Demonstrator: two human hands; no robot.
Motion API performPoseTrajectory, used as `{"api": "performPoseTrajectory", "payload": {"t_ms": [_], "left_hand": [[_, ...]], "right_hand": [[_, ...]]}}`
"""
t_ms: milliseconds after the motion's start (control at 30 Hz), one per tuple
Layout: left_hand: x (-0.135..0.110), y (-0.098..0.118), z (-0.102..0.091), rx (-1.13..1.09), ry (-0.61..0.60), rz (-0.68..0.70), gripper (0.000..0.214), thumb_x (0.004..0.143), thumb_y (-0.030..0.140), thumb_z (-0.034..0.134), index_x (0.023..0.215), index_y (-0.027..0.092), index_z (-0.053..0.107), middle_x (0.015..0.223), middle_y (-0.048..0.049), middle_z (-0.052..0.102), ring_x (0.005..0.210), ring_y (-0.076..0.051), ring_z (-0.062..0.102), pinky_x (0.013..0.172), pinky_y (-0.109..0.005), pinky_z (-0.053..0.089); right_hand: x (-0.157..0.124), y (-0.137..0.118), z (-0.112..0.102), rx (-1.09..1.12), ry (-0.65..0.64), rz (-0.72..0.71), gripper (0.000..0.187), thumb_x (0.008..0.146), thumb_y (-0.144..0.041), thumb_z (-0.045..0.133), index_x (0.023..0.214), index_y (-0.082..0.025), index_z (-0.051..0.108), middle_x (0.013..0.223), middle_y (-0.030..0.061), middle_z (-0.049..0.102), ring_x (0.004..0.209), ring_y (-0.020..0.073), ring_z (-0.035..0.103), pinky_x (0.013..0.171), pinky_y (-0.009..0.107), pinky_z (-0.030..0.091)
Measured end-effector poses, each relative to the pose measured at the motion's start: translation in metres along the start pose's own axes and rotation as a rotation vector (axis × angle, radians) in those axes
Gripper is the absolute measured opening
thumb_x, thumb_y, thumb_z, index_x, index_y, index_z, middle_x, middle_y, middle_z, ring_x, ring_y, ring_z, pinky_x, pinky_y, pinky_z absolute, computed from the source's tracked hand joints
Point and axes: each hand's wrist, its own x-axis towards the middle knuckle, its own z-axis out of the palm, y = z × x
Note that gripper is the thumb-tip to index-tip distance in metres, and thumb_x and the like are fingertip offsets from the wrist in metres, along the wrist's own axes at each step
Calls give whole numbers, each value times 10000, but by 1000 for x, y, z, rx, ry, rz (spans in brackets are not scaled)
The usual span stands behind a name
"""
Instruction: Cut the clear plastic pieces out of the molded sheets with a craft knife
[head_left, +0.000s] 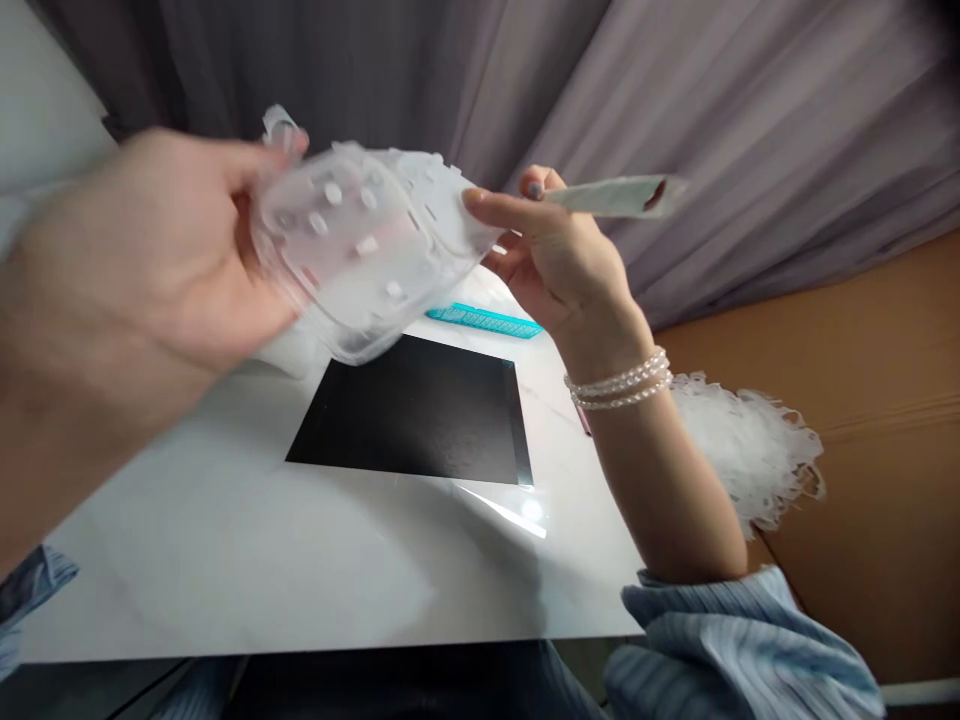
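My left hand (172, 230), slightly blurred, is closed around the edge of a translucent plastic piece (382, 265) with rounded corners and small white spots or slots. This piece is lifted above the table, with a second clear layer visible behind its upper right. Against its right edge rests the thumb of my right hand (555, 240), whose fingers are curled. A slim whitish tool (611, 196) with a dark reddish mark near its end sticks out rightward from those fingers. A small clear part (277, 125) shows beyond my left fingertips. Its kind cannot be made out.
On the white marbled table (300, 560) lies a black rectangular sheet (420, 415). A turquoise ruler-like strip (487, 320) is behind it. To the right sits a frilly white heap (750, 450) near a brown surface (862, 400). Grey curtains (360, 70) hang at the back.
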Motion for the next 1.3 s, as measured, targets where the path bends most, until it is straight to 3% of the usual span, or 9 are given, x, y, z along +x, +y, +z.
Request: {"api": "performPoseTrajectory", "payload": {"t_ms": [100, 167, 267, 367, 533, 633, 733, 900, 1300], "left_hand": [[-27, -48, 7, -225, -36, -98, 182, 976, 201, 481, 1077, 242, 627, 911, 13, 700, 990, -193, 676, 857, -413, 626], [-46, -88, 8, -246, -32, -329, 330, 915, 109, 531, 1204, 268, 534, 780, 32, 633, 931, -187, 685, 872, -503, 618], [-70, -134, -2, -147, 38, -560, 676, 860, 145, 591, 1452, 308, 308, 1052, -69, 666, 1065, -250, 666, 831, -502, 626], [-89, -149, -18, 19, -27, -580, 703, 842, 295, 649, 1459, 344, 314, 1202, -99, 626, 1050, -277, 668, 761, -450, 629], [-105, -136, -17, 534, -135, -117, 175, 875, 338, 579, 1046, 309, 556, 791, 12, 583, 529, -140, 543, 524, -305, 505], [-95, -141, 4, 855, -464, 273, 87, 878, 252, 532, 864, 283, 612, 752, -30, 628, 662, -210, 607, 642, -356, 525], [-74, -167, 25, 1101, -688, 478, 260, 880, 197, 503, 1060, 217, 688, 1146, -145, 696, 1122, -357, 618, 964, -489, 478], [-50, -210, 37, 1287, -542, 452, 559, 905, 341, 582, 1414, 122, 511, 1567, -209, 351, 1475, -430, 221, 1187, -592, 196], [-54, -207, 32, 1771, -480, 762, 600, 932, 480, 530, 1369, 69, 536, 1428, -332, 478, 1359, -426, 447, 1085, -511, 413]], "right_hand": [[-15, 48, -22, -101, 18, 21, 331, 745, -272, 721, 796, -207, 401, 946, -33, 609, 929, 162, 695, 739, 291, 531], [-36, 92, -42, -194, 32, 106, 456, 638, -304, 819, 773, -232, 389, 976, 7, 646, 860, 181, 686, 660, 295, 564], [-70, 142, -72, -311, 22, 228, 467, 610, -340, 846, 734, -246, 405, 928, 48, 678, 870, 239, 673, 637, 341, 582], [-92, 156, -97, -341, 48, 262, 398, 726, -434, 769, 726, -244, 419, 927, 64, 678, 902, 253, 666, 668, 370, 591], [-99, 135, -114, -396, 60, 252, 393, 941, -612, 422, 950, -243, 555, 839, 30, 635, 848, 206, 640, 666, 335, 571], [-100, 126, -106, -434, -46, 245, 504, 974, -627, 313, 1134, -262, 622, 724, -5, 538, 663, 165, 568, 606, 302, 524], [-100, 125, -95, -495, -133, 182, 470, 991, -573, 361, 1188, -275, 667, 714, -8, 527, 633, 155, 545, 649, 314, 489], [-95, 127, -90, -572, -236, 110, 365, 988, -480, 466, 1142, -284, 732, 719, 15, 600, 681, 177, 588, 693, 335, 469], [-101, 148, -77, -470, -305, 157, 161, 915, -317, 648, 911, -212, 770, 838, 30, 731, 730, 155, 661, 677, 280, 522]]}}
